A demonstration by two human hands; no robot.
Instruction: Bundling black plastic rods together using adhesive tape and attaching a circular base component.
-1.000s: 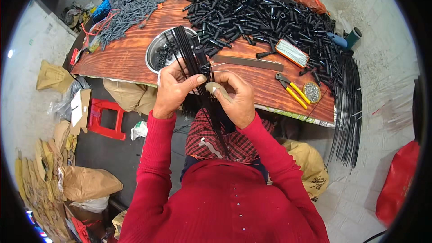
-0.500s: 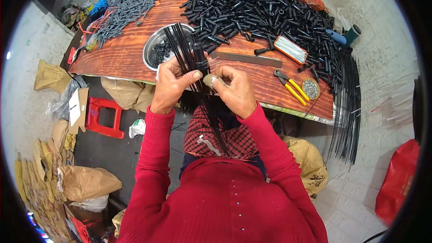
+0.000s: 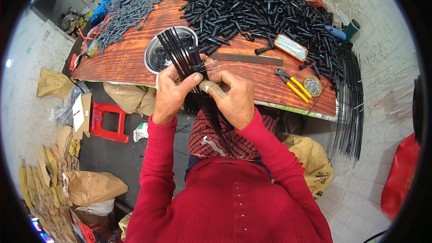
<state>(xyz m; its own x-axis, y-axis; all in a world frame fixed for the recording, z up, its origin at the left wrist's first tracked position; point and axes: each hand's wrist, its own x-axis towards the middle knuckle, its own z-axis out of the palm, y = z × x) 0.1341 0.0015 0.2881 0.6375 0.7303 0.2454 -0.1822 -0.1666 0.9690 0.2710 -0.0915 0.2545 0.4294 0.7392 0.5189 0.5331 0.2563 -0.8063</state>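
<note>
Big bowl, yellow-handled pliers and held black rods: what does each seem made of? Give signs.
Bowl: probably polished steel, from its silvery shine. Pliers: dark head, likely metal; evenly coloured yellow grips, perhaps smooth plastic. Black rods: slim, faintly glossy; perhaps plastic or coated metal.

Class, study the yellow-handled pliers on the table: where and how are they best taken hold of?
The pliers are probably best held around both yellow handles, coming from the table's near edge: they lie flat, handles slightly parted and pointing toward that edge, dark head pointing away. The round dish sits close on the right, leaving less room there.
</note>
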